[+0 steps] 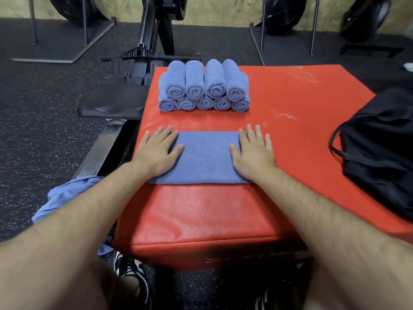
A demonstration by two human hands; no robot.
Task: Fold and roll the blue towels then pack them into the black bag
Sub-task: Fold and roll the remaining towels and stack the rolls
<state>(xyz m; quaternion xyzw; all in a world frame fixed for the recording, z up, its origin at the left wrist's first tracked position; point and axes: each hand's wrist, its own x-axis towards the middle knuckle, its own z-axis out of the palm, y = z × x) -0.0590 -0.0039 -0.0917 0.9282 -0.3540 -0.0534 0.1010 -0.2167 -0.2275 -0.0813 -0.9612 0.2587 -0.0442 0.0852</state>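
- Fingers (pixel 164 134) of both hands straight and spread, gripping nothing: left hand (pixel 156 151) and right hand (pixel 253 153) lie palm-down.
- Near left, below the counter's edge: loose blue cloth (pixel 67 195) bunched up, partly behind the left forearm.
- Red counter (pixel 223 211), padded, scuffed white toward the far right.
- Folded blue towel (pixel 205 157) lies flat on the counter near its front edge, one hand pressing each end. The fingertips reach just past the towel's far edge.
- Black bag (pixel 380 153) slumped on the counter's right side, well apart from the towel and partly out of frame — strap looped toward the middle.
- Rolled blue towels (pixel 204 88) at the far side of the counter: five below, four on top, spiral ends facing the person.
- Beyond, left: black rowing machine (pixel 125 95) on speckled floor (pixel 44 130).
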